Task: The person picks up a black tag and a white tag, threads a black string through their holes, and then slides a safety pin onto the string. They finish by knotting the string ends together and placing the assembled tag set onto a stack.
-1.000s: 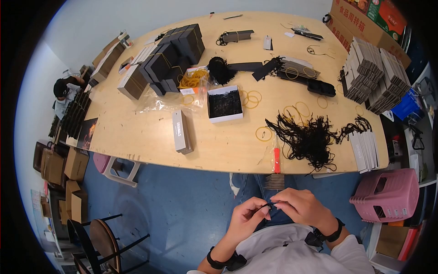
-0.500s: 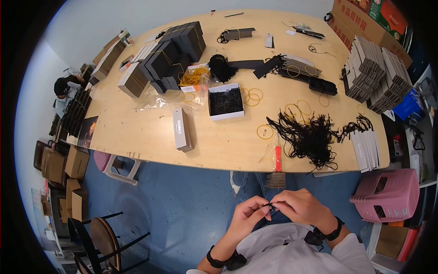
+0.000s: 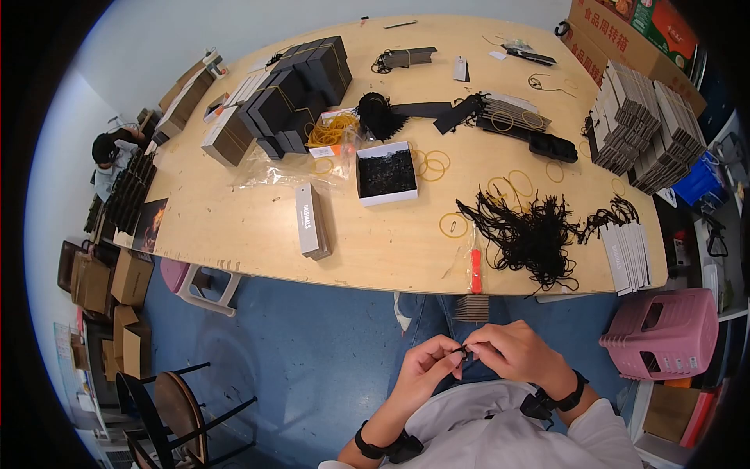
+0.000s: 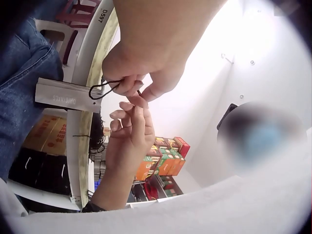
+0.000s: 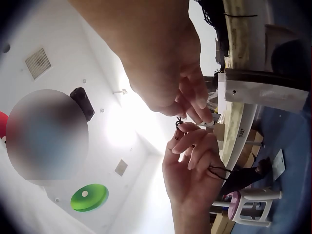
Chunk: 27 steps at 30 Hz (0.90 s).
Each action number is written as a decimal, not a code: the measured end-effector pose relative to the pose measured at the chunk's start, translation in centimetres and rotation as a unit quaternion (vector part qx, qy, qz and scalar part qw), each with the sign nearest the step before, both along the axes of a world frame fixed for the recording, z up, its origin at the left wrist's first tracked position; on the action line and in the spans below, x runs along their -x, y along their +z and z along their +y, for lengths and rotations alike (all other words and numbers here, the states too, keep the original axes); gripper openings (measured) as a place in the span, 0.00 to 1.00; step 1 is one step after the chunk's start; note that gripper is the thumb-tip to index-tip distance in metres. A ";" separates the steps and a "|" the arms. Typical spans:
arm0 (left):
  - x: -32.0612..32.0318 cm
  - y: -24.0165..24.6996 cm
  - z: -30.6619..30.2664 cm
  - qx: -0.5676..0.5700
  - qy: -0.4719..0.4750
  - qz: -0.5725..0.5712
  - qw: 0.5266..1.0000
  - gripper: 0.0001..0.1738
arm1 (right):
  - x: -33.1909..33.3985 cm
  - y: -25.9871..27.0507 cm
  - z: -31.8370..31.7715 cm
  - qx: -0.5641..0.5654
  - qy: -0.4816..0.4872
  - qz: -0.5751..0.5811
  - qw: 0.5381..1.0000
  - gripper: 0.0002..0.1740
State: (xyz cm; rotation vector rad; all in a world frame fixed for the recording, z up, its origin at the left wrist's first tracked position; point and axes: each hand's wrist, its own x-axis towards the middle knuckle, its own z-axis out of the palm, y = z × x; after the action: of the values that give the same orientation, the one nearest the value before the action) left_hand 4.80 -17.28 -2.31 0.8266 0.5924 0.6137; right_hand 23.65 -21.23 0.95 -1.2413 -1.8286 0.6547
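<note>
In front of the person's lap, the left hand (image 3: 424,369) pinches a thin black cord (image 5: 179,124) between thumb and fingers. The right hand (image 3: 513,354) meets it fingertip to fingertip and pinches the same cord. A small knot or loop shows between the hands in the right wrist view. From the left hand's curled fingers hangs a longer loop of the cord, plain in the left wrist view. Just beyond the hands, a stack of grey tags (image 4: 66,95) printed ORIGINALS lies at the table edge above the thighs. The fingers partly hide the cord.
On the wooden table (image 3: 375,262) lie a heap of black cords (image 3: 535,242), corded white tags (image 3: 623,258), a red-handled tool (image 3: 476,271), and a white box (image 3: 388,199) with black bits. A tag stack (image 3: 310,223) stands left. A pink stool (image 3: 660,332) is at right.
The cord, a short line between the hands a second ago, now shows as a small loop at the fingertips. Both hands stay close together, with only slight finger movement.
</note>
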 end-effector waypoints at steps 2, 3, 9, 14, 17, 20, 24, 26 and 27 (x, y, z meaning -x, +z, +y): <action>0.0 -0.4 -0.1 0.005 0.012 0.002 1.000 0.05 | 0.1 0.0 0.0 0.009 -0.009 0.007 1.000 0.07; 0.0 -0.4 -0.1 0.005 0.012 0.002 1.000 0.05 | 0.1 -0.2 0.0 0.010 -0.009 0.006 1.000 0.07; 0.2 -0.1 0.0 0.022 0.012 0.012 1.000 0.05 | 0.0 0.0 0.2 -0.011 -0.017 0.000 1.000 0.09; 0.3 -0.1 0.1 0.024 0.001 0.017 1.000 0.06 | -0.7 0.3 0.4 -0.092 0.027 -0.061 0.994 0.11; 0.5 -0.1 0.0 0.032 -0.003 0.012 0.999 0.06 | -0.8 0.2 0.3 -0.093 0.029 -0.092 0.991 0.13; 0.4 0.0 -0.1 0.036 0.003 -0.011 0.999 0.05 | -0.4 -0.1 0.1 -0.105 0.012 -0.096 0.990 0.12; 0.2 -0.1 -0.3 0.029 0.006 -0.014 0.999 0.05 | 0.3 -1.2 -0.4 -0.115 -0.007 -0.076 0.990 0.13; 0.0 0.2 -0.6 -0.024 0.039 0.012 0.999 0.05 | 0.6 -1.5 -0.6 -0.141 -0.039 -0.058 0.988 0.14; -0.1 0.1 -0.8 -0.023 0.039 0.012 0.999 0.05 | 0.7 -1.5 -0.7 -0.140 -0.039 -0.057 0.988 0.14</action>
State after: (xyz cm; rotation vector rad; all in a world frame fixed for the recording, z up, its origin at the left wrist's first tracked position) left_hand 4.95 -18.03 -2.19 0.8592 0.6370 0.6906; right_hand 22.98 -21.96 -0.53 -1.1739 -1.8799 0.2757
